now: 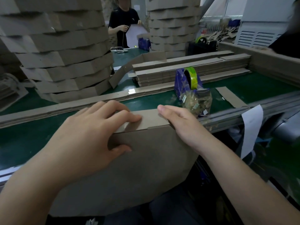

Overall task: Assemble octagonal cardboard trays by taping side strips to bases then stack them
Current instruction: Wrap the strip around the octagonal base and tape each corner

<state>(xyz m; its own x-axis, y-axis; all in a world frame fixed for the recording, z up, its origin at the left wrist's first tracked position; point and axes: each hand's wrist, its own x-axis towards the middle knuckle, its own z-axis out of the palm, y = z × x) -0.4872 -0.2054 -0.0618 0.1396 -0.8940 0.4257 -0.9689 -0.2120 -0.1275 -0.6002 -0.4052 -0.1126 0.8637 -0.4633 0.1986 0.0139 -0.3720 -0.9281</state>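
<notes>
A brown cardboard base (138,168) lies tilted over the near edge of the green table, reaching down to my lap. A side strip (149,119) is folded along its far edge. My left hand (90,132) presses on that fold, fingers laid flat on the strip and thumb on the base. My right hand (180,124) holds the tray's right corner, fingers straight along the strip's edge. A blue tape dispenser (186,82) with a green-yellow roll stands just beyond my right hand.
Tall stacks of finished trays (65,46) rise at the far left and at the back (172,21). Flat side strips (186,69) are piled mid-table, and a long strip (65,106) lies before my hands. A person stands at the far end.
</notes>
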